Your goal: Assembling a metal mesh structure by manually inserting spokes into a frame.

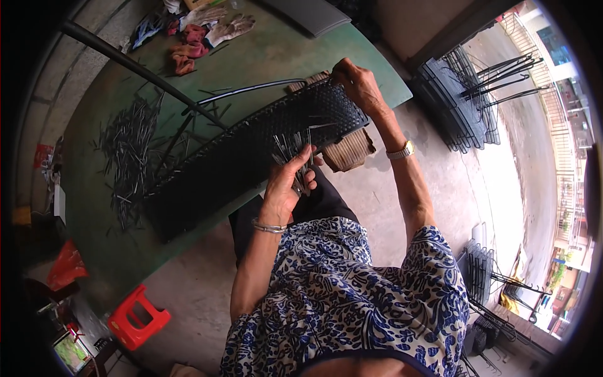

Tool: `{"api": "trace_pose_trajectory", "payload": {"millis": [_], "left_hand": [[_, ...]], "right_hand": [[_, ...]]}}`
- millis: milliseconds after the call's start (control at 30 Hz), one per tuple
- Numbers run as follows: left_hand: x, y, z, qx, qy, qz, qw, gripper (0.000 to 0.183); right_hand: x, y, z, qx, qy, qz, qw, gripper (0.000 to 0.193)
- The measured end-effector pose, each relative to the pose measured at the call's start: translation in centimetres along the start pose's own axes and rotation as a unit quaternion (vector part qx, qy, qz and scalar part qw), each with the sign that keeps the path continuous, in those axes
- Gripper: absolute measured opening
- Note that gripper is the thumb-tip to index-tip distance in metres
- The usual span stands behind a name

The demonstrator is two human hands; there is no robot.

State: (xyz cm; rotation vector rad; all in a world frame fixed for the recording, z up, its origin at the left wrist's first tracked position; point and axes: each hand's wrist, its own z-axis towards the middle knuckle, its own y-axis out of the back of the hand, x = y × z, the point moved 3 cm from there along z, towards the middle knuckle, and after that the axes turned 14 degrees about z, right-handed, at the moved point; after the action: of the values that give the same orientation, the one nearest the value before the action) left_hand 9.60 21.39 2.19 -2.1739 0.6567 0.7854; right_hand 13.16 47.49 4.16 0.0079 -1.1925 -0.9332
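Note:
A long black woven panel with a metal-tube frame lies slantwise across the green table, its right end on folded cardboard. My left hand is closed around a bunch of thin dark strips, which fan out over the panel's near edge. At the panel's far right corner, my right hand has its fingers bent and pressed together on the edge; whatever lies between the fingertips is hidden. A heap of similar loose strips covers the table's left part.
Work gloves and a grey flat sheet stack lie at the table's far side. Below the table's near left edge stands a red plastic stool. Black racks with metal rods are stacked on the floor to the right.

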Motion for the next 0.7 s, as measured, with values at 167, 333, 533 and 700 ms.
{"api": "trace_pose_trajectory", "payload": {"millis": [167,333,533,700], "left_hand": [[-0.3,-0.9,-0.8,-0.019,0.015,0.026,0.999,0.033],[0.4,-0.5,-0.2,-0.02,0.0,0.003,1.0,0.033],[0.8,-0.1,0.3,0.015,-0.02,-0.043,0.999,0.038],[0.7,-0.2,0.1,0.004,-0.034,-0.05,0.998,0.038]], "right_hand": [[-0.6,-0.1,-0.2,0.032,0.002,-0.004,0.999,0.009],[-0.2,-0.3,-0.5,0.023,0.019,-0.041,0.999,0.011],[0.5,-0.6,-1.0,-0.03,0.041,-0.083,0.995,0.009],[0.4,-0.8,-1.2,-0.015,0.0,-0.084,0.996,0.01]]}}
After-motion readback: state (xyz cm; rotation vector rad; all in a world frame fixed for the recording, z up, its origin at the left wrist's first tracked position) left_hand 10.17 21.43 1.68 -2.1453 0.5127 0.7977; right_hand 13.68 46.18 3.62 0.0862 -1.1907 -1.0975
